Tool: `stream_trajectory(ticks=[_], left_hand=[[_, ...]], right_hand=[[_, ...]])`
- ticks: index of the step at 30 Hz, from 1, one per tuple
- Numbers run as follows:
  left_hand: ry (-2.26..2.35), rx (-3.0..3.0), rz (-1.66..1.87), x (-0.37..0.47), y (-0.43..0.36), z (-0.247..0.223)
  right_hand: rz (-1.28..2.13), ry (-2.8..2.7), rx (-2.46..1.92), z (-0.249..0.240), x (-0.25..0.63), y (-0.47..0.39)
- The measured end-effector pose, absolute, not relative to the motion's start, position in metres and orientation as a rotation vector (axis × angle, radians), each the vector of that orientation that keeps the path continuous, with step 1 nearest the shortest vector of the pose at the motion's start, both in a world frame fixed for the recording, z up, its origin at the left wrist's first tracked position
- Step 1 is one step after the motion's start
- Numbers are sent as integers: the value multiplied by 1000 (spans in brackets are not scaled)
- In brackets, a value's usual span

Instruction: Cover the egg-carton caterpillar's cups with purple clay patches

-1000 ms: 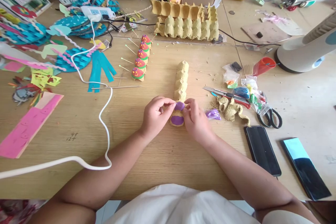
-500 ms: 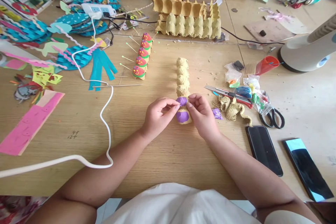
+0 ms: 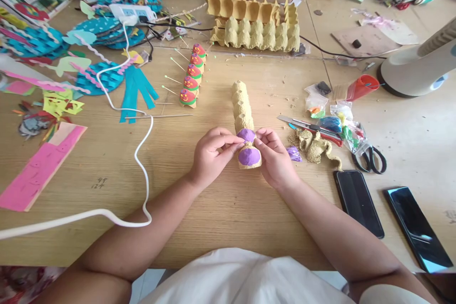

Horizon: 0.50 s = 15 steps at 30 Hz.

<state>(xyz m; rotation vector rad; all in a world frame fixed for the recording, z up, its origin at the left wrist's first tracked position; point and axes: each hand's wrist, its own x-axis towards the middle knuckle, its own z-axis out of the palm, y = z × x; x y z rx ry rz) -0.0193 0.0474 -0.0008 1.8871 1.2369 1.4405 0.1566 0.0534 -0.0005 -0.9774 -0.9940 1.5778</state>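
A strip cut from an egg carton (image 3: 242, 110) lies lengthwise in front of me, its bumps facing up. Purple modelling clay (image 3: 249, 156) coats the top of the nearest bump, and the second bump is covered in the same purple. My left hand (image 3: 213, 154) pinches the left side of the strip at the second bump, thumb and forefinger closed. From the right, my right hand (image 3: 276, 156) grips the same bump with its thumb and curled fingers. A small packet of purple clay (image 3: 294, 154) lies beside my right hand.
Torn carton scraps (image 3: 315, 147), a utility knife (image 3: 309, 128), scissors (image 3: 370, 159) and two phones (image 3: 359, 204) lie to the right. A painted caterpillar strip (image 3: 192, 76) stands left of centre. A white cable (image 3: 142, 152) crosses the left side. Egg cartons (image 3: 261, 33) stand at the back.
The strip's far end has swung left, so the strip now slants. Its purple bumps have turned slightly between my fingers. Both hands stay almost in place.
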Motion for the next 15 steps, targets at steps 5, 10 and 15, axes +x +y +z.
stream_trajectory(ticks=[5,10,15], left_hand=[[1239,2009,1416,-22,46,-3],[1254,2130,1422,-24,46,-4],[1221,2214,1410,-24,47,-3]], right_hand=[[1614,-960,-947,-1,156,53],[1641,-938,-941,-1,156,52],[1717,-842,-924,1,158,52]])
